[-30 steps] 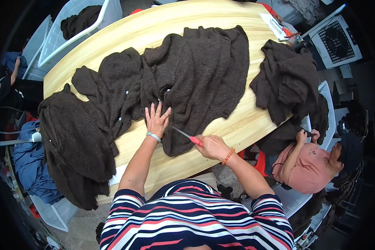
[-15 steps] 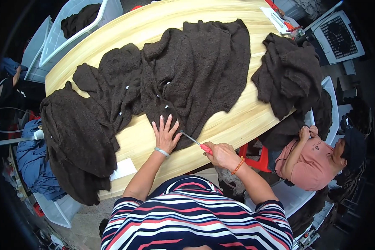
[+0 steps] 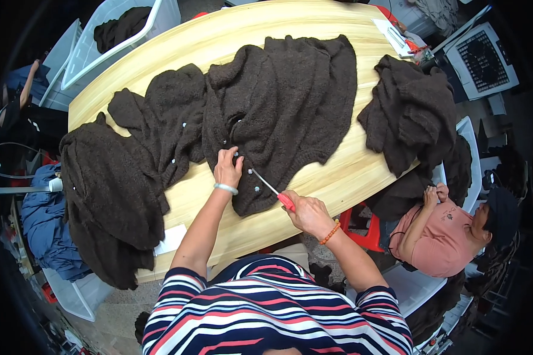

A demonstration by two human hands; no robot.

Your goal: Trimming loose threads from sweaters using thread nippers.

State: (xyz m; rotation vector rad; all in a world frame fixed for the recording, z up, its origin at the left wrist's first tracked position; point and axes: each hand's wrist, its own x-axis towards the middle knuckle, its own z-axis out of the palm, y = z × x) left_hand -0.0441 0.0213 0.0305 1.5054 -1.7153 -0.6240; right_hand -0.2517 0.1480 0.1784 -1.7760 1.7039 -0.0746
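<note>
A dark brown knitted cardigan (image 3: 302, 100) with shiny buttons lies spread on the wooden table (image 3: 331, 186). My left hand (image 3: 227, 168) is closed, its fingertips pinching the cardigan's front edge by a button (image 3: 236, 154). In my right hand (image 3: 311, 216) is a red-handled tool (image 3: 285, 201) with a thin metal shaft, shaped much like a screwdriver. Its tip points up and left, meeting the knit beside another button (image 3: 250, 171). One more button (image 3: 257, 189) shows lower down on the same edge.
More brown knitwear lies left (image 3: 115, 195) and right (image 3: 408, 112) on the table. White paper (image 3: 170, 239) sits at the near left edge. Plastic bins (image 3: 121, 47) stand beyond the far left. A person in pink (image 3: 435, 236) sits at the right near a red stool (image 3: 364, 231).
My left hand has gone from lying flat with fingers spread to pinching the cardigan's edge slightly higher up. The tool has shifted a little up and left; lower buttons are uncovered.
</note>
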